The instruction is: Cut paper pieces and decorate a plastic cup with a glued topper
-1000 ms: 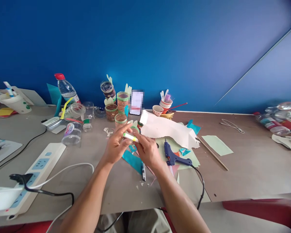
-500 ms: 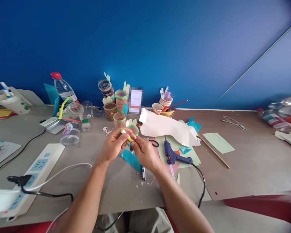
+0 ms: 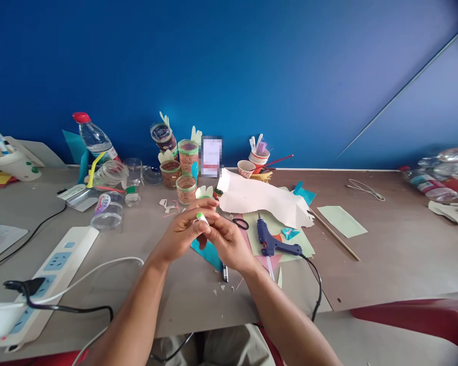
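Left hand: the person's left hand [image 3: 178, 235] is curled, its thumb and fingers gripping a white cylindrical marker with a bright green end [image 3: 201, 217].
Right hand: the right hand [image 3: 229, 245] meets it, thumb and fingers closed on the marker's other end, which they mostly hide.
Marker: between the two hands, above the grey-brown surface [image 3: 191, 305], green end tilted up.
Below the hands: a teal paper strip [image 3: 209, 255], partly covered, with a black-and-silver pen [image 3: 225, 273] at its near end.
Glue gun: a dark blue plastic glue gun [image 3: 267, 239] lies right of the hands, over a pale green paper sheet [image 3: 304, 249].
Large paper: a torn-edged white sheet [image 3: 261, 195] lies beyond the glue gun.
Decorated jar: a short brown-wrapped jar with a green rim [image 3: 186, 189] stands just beyond the left hand.
Left side: a clear plastic jar with a purple label [image 3: 107, 211]; nearer, a long white power strip with blue sockets [image 3: 59, 269].
Back: a plain blue wall [image 3: 229, 66].
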Demonstrator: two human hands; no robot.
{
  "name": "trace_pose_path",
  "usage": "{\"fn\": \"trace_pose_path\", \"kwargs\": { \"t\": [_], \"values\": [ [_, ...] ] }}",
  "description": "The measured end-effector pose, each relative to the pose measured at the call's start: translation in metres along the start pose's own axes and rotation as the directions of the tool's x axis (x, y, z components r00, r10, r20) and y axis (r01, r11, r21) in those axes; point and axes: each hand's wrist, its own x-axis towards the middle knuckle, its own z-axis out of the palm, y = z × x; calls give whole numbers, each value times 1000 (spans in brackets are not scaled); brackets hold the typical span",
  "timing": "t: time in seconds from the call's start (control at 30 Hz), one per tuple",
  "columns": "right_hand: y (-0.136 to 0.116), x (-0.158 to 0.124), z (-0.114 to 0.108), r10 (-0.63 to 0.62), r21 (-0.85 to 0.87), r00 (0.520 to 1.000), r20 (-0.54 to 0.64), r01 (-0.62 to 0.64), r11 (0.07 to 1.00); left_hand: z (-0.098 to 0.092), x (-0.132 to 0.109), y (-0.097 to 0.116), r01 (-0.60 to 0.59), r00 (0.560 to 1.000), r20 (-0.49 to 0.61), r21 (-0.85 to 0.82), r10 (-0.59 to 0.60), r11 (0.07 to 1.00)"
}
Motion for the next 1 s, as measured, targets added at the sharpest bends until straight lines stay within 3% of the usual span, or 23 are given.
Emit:
{"fn": "trace_pose_path", "kwargs": {
  "t": [0.13, 0.4, 0.73, 0.87, 0.93, 1.0],
  "values": [
    [0, -2, 4, -25, -50, 1000, -4, 24, 998, 4, -3, -4, 13, 996, 92, -177, 4, 984],
    [1, 3, 14, -45, -26, 996, -76, 43, 999, 11, -1, -8, -48, 999, 2, -283, 50, 958],
    [-11, 4, 18, 81, 6, 989, -120, -81, 997, 14, 0, -3, -35, 999, -47, -331, 20, 943],
    [-4, 4, 22, 125, 41, 981, -147, -121, 992, 17, 2, 2, -28, 999, -51, -348, 11, 937],
    [6, 4, 24, 191, 67, 968, -161, -182, 981, 14, 4, 12, -92, 994, -88, -357, 64, 930],
    [15, 5, 24, 279, 97, 950, -141, -268, 959, 4, 6, 27, -252, 959, -223, -385, 175, 888]
  ]
}}
